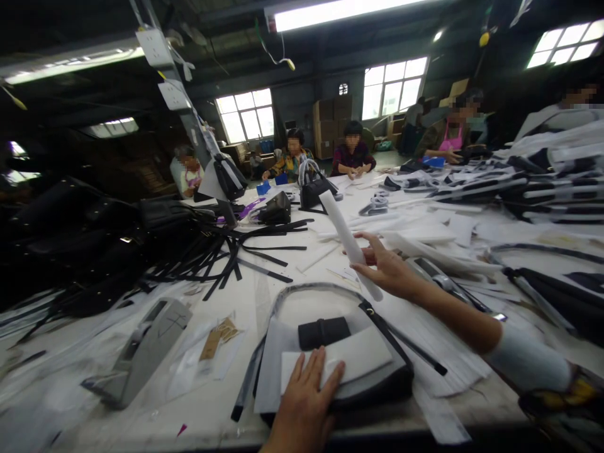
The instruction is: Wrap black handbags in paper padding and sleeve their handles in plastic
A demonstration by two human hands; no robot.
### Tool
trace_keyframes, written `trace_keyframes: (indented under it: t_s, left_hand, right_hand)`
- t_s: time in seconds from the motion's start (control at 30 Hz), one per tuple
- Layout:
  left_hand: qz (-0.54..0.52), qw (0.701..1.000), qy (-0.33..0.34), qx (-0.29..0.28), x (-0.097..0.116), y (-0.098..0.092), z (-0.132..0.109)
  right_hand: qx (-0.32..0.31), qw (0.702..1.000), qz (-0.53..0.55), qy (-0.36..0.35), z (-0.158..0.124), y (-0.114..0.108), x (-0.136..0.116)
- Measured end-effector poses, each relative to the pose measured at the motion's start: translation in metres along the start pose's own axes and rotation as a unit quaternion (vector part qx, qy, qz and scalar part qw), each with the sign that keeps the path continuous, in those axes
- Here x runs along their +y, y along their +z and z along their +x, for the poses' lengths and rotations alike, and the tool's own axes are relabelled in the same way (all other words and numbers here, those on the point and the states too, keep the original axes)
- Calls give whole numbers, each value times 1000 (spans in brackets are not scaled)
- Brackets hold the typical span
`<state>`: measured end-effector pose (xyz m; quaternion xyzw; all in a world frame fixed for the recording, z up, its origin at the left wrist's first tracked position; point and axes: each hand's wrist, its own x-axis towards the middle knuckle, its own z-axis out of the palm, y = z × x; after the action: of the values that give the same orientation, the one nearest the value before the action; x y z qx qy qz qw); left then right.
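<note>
My left hand (309, 393) lies flat, fingers spread, on a folded white sheet (361, 355) that rests on a black handbag (387, 387). The bag lies on the table in front of me, partly covered by pale wrapping, with its wrapped handle (306, 288) arching away. Just beyond the sheet sits a small rolled black piece (323, 332). Above the bag's right side, my right hand (384, 267) grips a white foam roll (340, 223) between thumb and fingers, the roll tilted with its far end up and to the left.
A grey tape dispenser (146, 352) stands left, near a small plastic packet (219, 340). Black straps (231, 248) spread beyond it. Dark bags (89, 233) pile up at far left, wrapped pieces (533, 182) at right. White sheets (434, 340) lie right of my bag. Co-workers (352, 154) sit across the table.
</note>
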<state>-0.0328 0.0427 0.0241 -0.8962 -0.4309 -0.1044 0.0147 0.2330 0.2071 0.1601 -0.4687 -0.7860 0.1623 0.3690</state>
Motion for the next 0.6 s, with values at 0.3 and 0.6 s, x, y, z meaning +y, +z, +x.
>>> trace_keyframes:
  t_s: [0.3, 0.6]
  left_hand:
    - [-129, 987, 25, -89, -20, -53, 25]
    - [-113, 987, 25, -113, -18, -68, 29]
  right_hand:
    - [-136, 982, -67, -116, -153, -33, -49]
    - [30, 969, -190, -154, -225, 81, -53]
